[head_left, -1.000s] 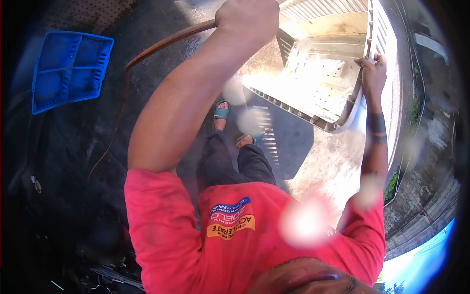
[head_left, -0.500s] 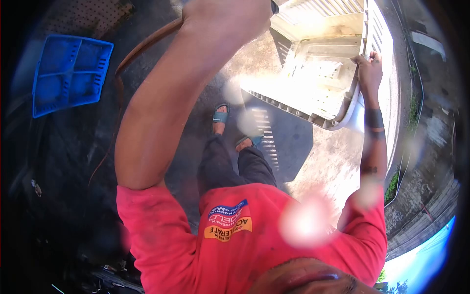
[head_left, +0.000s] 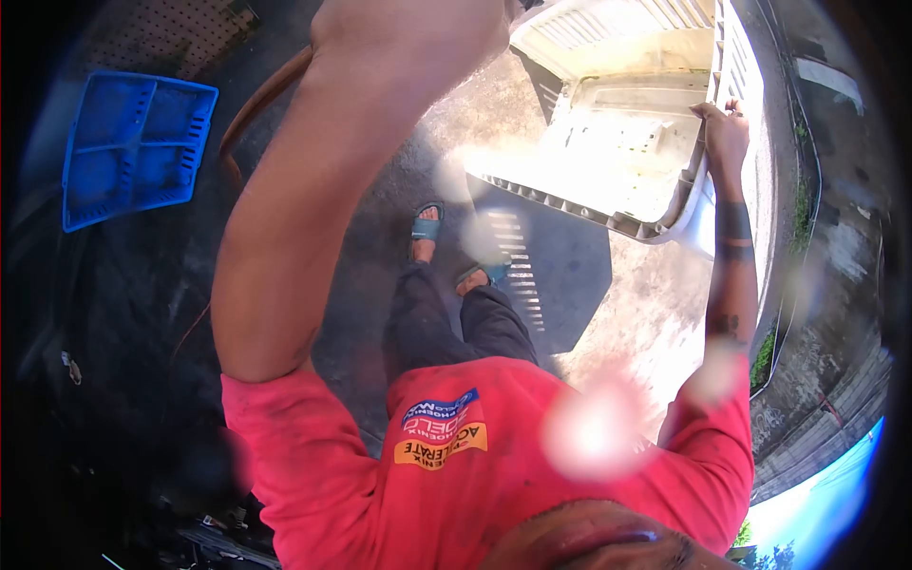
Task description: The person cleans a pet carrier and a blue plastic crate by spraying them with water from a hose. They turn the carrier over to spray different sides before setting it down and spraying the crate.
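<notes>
My left hand (head_left: 413,30) is a closed fist at the top edge of the view, partly cut off. A brown hose (head_left: 269,93) comes out at its wrist side and curves down to the left behind my arm; a small black end pokes out past the knuckles. My right hand (head_left: 726,133) grips the right rim of a white slatted plastic crate (head_left: 608,123). The crate is tilted so that its inside faces me, and its far part is cut off by the frame. Sunlight washes out much of it.
A blue divided crate (head_left: 136,142) lies on the dark floor at the left. My sandalled feet (head_left: 427,223) stand on the concrete, beside the crate's shadow (head_left: 560,266). A wall (head_left: 826,408) runs along the right. Bright blurred spots cover parts of the view.
My left fist has moved a little left and up, and the hose with it. The white crate has risen slightly, with my right hand still on its rim.
</notes>
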